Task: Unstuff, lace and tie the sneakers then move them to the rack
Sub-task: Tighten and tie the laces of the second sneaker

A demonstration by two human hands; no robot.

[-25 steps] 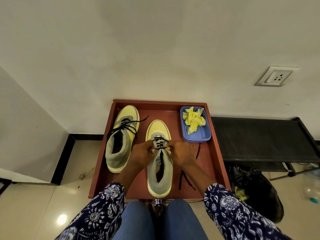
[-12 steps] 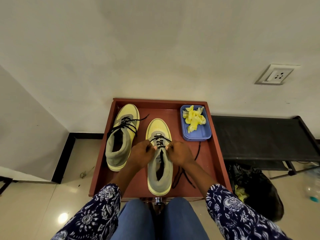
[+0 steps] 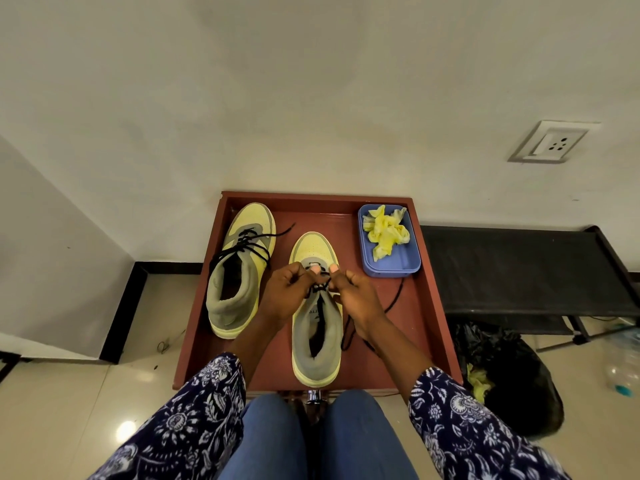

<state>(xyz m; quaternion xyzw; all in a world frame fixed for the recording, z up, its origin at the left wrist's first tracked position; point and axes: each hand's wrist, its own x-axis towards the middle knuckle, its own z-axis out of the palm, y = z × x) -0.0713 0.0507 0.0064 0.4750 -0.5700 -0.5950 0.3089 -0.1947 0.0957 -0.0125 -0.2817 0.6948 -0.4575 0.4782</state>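
Observation:
Two yellow-and-grey sneakers stand toes-away on a red-brown tray [image 3: 434, 306]. The left sneaker [image 3: 239, 271] carries a loosely threaded black lace. Over the lace area of the right sneaker [image 3: 317, 341], my left hand [image 3: 289, 296] and my right hand [image 3: 356, 299] meet, each with fingers curled and pinching its black lace [image 3: 320, 287]. The free end of that lace [image 3: 393, 301] trails across the tray to the right of the shoe. My hands hide the upper eyelets.
A blue tray [image 3: 398, 263] holding crumpled yellow paper [image 3: 384, 232] sits at the red tray's far right corner. A low black rack [image 3: 519, 268] stands to the right against the wall, with a black bag [image 3: 512, 386] below it. A wall socket [image 3: 550, 142] is above.
Both hands have crept up the right sneaker toward its toe, staying together on the lace. The loose lace end on the right has shifted. The left sneaker is unmoved.

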